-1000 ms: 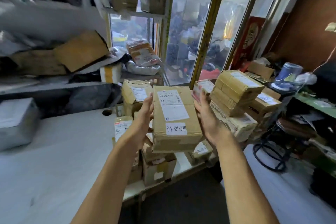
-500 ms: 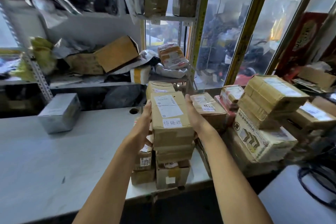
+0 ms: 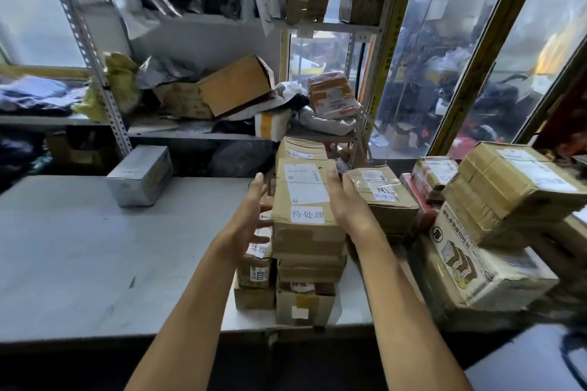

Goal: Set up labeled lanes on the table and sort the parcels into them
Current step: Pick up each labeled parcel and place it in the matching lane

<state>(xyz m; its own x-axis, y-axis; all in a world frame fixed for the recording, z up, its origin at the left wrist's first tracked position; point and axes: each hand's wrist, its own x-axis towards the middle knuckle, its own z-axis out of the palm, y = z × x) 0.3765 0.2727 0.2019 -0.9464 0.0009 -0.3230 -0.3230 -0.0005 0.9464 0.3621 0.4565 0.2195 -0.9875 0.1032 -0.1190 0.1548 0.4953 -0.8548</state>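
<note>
While two hands reach forward, one brown parcel [image 3: 306, 200] with the white label 待处理 lies on top of a stack of cardboard boxes [image 3: 305, 282] at the near edge of the grey table [image 3: 79, 257]. Below this parcel I count at least two more boxes in the same column, and two smaller ones just left of it, partly hidden by the left forearm. Left of the parcel, the left hand [image 3: 246, 225] is just beside its side with fingers straight and spread; whether it touches the cardboard I cannot tell. Right of the parcel, the right hand [image 3: 344, 203] lies flat against its side, fingers straight and together. Further left of the parcel, well apart, one silver box [image 3: 139, 174] stands alone. Right of the parcel is one labelled box [image 3: 381, 197], then a pile of boxes [image 3: 495, 216] cut off by the frame edge.
</note>
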